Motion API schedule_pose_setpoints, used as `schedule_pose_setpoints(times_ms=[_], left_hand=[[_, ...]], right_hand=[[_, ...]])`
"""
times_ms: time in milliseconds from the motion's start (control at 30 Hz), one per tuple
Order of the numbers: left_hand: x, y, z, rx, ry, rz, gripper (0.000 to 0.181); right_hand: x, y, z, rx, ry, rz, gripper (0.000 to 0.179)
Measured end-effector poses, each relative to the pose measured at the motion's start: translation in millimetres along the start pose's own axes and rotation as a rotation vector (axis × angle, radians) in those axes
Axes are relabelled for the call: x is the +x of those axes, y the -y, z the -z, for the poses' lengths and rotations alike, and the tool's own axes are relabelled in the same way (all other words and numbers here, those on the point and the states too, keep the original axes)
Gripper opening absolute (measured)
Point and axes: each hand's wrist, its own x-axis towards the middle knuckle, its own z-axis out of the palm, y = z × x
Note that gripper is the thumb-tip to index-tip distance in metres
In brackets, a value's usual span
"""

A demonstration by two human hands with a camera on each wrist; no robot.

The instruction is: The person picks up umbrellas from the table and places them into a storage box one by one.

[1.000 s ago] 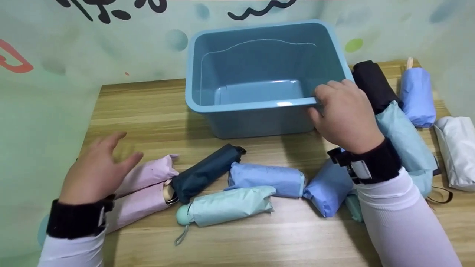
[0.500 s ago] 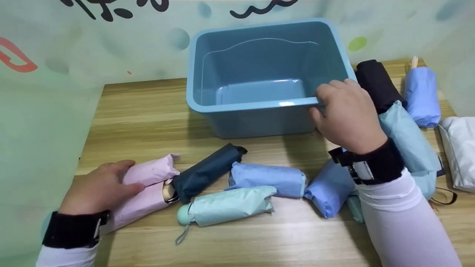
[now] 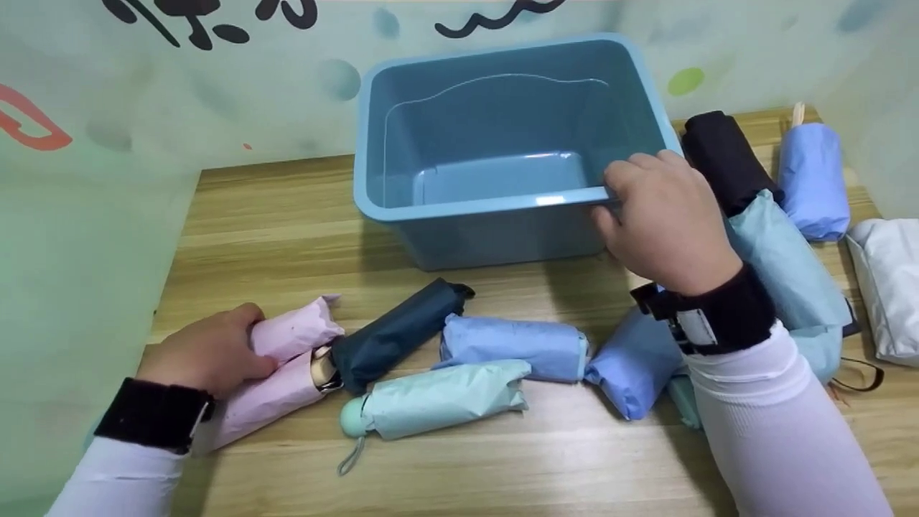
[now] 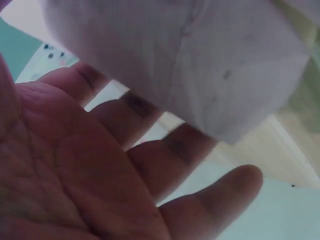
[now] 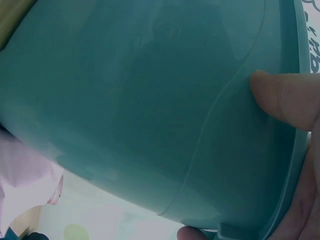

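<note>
The L hand (image 3: 204, 352) gripped the far pink umbrella (image 3: 296, 332) by its L end, thumb on the near side, fingers on the other; how tight, couldn't tell. The umbrella was on the L of the table (image 3: 258, 222), its long way pointing out from the hand, fwd & R, w/ the near pink umbrella (image 3: 269, 401) right beside it. The blue tub (image 3: 502, 240) stood fwd & R, well apart. The R hand (image 3: 668, 219) was clamped on the tub's near R corner, far from the umbrella.

Pale-grn backdrop (image 3: 280, 93) w/ blk lettering (image 3: 188, 7), red mark (image 3: 54, 138) & grn dot (image 3: 686, 81) stands behind wood-grain tbl (image 3: 273, 230).
</note>
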Motion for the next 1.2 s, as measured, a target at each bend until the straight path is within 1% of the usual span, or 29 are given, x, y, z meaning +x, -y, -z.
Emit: schedule_pose_setpoints(times_ms=[67, 200, 267, 333, 400, 500, 567, 667, 733, 800, 867, 933, 1067, 1133, 1200], left_hand=[[1.4, -0.7, 1.6, 0.013, -0.009, -0.001, 0.071], [0.1, -1.9, 5.6, 0.02, -0.069, -0.006, 0.066], [-3.2, -1.2, 8.1, -0.006, -0.108, 0.002, 0.065], [-6.7, 0.0, 12.5, -0.054, -0.151, 0.011, 0.068], [-10.5, 0.5, 17.8, -0.103, -0.216, 0.017, 0.072], [-16.1, -0.4, 26.5, -0.176, -0.328, 0.019, 0.073], [-20.3, -4.4, 32.6, -0.23, -0.401, 0.016, 0.069], [-26.5, -15.3, 42.8, -0.333, -0.497, 0.012, 0.069], [-28.6, -26.7, 50.3, -0.411, -0.564, -0.004, 0.069], [-28.0, -40.7, 57.9, -0.485, -0.63, -0.033, 0.07], [-25.6, -57.9, 65.3, -0.563, -0.681, -0.071, 0.07], [-21.0, -77.4, 71.8, -0.638, -0.72, -0.118, 0.069], [-9.2, -120.8, 83.7, -0.761, -0.734, -0.243, 0.067], [-3.3, -142.3, 89.7, -0.799, -0.716, -0.301, 0.068], [1.8, -162.7, 95.9, -0.84, -0.678, -0.346, 0.069]], right_hand=[[0.5, 0, 1, -0.002, 0.0, -0.002, 0.026], [1.1, 0, 1, -0.006, -0.001, 0.005, 0.026], [1.3, 0, 0, -0.01, -0.002, 0.013, 0.026], [1.3, 0, 0, -0.011, -0.003, 0.017, 0.026], [1.4, 0, -1, -0.012, -0.002, 0.015, 0.026], [1.4, 0, 0, -0.015, 0.001, 0.014, 0.026], [1.5, 0, 0, -0.014, 0.002, 0.014, 0.027], [1.3, 0, -1, -0.01, -0.001, 0.017, 0.027], [1.1, 0, -1, -0.007, -0.004, 0.016, 0.026], [0.7, -1, -1, -0.007, -0.007, 0.018, 0.026], [0.3, -2, -1, -0.009, -0.013, 0.023, 0.025], [-0.1, -2, -2, -0.008, -0.019, 0.026, 0.025], [-0.4, -2, -3, -0.008, -0.046, 0.042, 0.027], [-0.4, -1, -4, -0.011, -0.055, 0.046, 0.028], [0.0, 0, -4, -0.015, -0.054, 0.044, 0.028]])
